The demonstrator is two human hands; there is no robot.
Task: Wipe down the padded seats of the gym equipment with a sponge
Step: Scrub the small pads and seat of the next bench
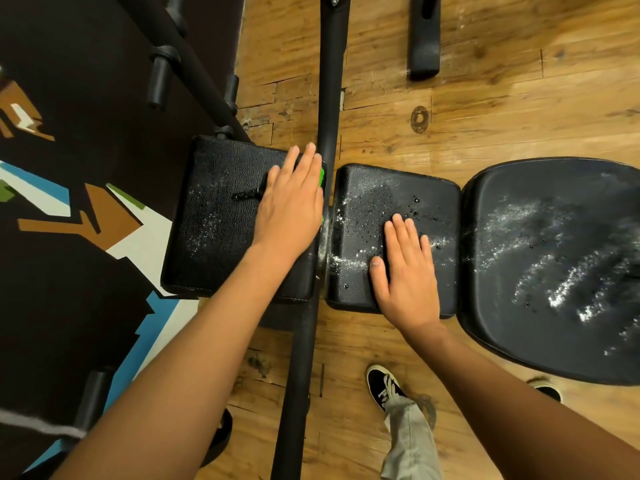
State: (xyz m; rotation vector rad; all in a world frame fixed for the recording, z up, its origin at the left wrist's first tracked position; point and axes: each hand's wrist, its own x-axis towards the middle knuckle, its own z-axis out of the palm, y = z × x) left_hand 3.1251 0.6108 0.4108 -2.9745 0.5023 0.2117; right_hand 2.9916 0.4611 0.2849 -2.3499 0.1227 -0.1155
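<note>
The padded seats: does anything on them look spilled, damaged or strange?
Yes: white powdery streaks cover the large seat and the middle pad, which also carries liquid drops. The left pad under the sponge looks cleaner.

Three black pads (214,237) (367,202) (540,271), one green sponge (322,176), two hands (291,199) (405,271) — and two shoes (382,382) (549,389), one long black bar (329,98).

On the left pad (214,216), left hand (291,199) covers sponge (322,176); right hand (405,268) lies on middle pad (367,195).
</note>
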